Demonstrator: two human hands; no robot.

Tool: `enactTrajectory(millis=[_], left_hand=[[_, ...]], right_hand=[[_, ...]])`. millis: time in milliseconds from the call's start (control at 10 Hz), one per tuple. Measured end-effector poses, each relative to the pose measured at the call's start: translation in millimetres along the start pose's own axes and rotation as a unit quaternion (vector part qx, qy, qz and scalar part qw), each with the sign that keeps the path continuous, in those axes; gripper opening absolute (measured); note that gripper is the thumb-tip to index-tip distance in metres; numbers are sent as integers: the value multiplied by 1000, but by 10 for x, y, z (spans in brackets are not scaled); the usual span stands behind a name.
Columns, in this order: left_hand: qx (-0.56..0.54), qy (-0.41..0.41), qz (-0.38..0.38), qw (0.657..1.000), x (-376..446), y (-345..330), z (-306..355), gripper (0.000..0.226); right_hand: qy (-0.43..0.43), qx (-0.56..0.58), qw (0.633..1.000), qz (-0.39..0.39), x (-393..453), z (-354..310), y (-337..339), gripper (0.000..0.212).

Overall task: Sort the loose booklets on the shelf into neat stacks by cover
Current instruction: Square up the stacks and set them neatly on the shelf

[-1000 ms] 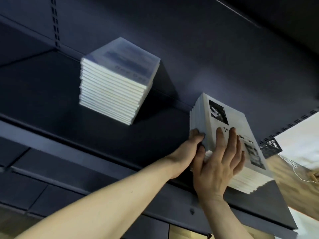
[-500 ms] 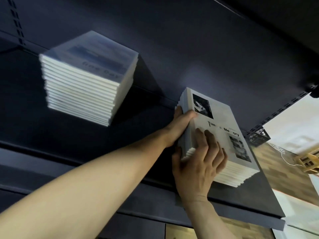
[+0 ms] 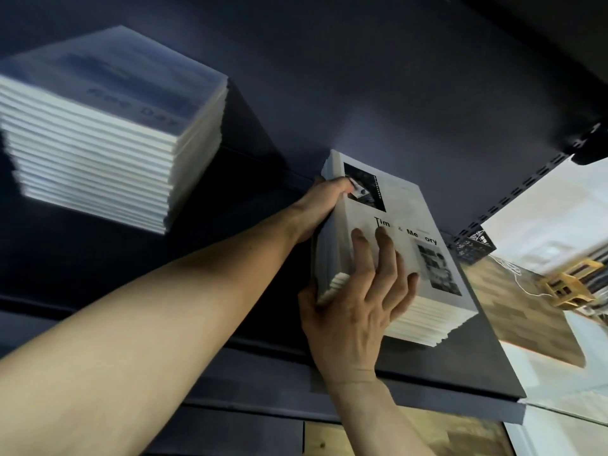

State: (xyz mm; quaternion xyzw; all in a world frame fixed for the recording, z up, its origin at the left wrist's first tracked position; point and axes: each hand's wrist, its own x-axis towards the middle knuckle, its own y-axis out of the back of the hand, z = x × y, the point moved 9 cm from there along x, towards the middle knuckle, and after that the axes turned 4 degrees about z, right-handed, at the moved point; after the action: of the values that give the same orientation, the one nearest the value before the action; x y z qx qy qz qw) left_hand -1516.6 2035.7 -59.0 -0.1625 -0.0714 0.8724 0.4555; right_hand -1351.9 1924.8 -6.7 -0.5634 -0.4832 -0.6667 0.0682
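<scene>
Two booklet stacks lie on the dark blue shelf. The left stack has a blurred blue cover and stands untouched. The right stack has a white cover with black photos and the title "Time & Memory". My left hand grips this stack's far left side, thumb hooked over the top cover; its fingers are hidden behind the side. My right hand lies with straight, spread fingers flat on the cover, its thumb against the near left corner, where lower booklets stick out slightly.
The shelf's front edge runs below my right wrist. A slotted upright rises at the right of the back wall. Past it are a black crate, wooden flooring and a small wooden piece of furniture.
My left hand has slid along the white stack's left side toward the back and its thumb now hooks over the cover. My right hand stays flat on top. The view moved closer.
</scene>
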Motion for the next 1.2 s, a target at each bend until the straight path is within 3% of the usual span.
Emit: enactTrajectory(millis=[200, 300, 400, 800, 1200], left_hand=[[22, -22, -11, 999, -131, 53, 191, 55], [23, -30, -10, 999, -63, 40, 213, 52], [41, -29, -4, 999, -23, -19, 183, 29], [63, -28, -1, 998, -46, 46, 240, 13], [28, -4, 62, 998, -116, 55, 229, 25]], right_hand=[[-4, 6, 1000, -3, -10, 16, 3, 95], [-5, 10, 1000, -4, -3, 18, 8, 95], [-6, 9, 1000, -6, -8, 16, 4, 92], [-6, 12, 1000, -2, -13, 18, -1, 99], [-4, 13, 1000, 0, -22, 27, -11, 99]])
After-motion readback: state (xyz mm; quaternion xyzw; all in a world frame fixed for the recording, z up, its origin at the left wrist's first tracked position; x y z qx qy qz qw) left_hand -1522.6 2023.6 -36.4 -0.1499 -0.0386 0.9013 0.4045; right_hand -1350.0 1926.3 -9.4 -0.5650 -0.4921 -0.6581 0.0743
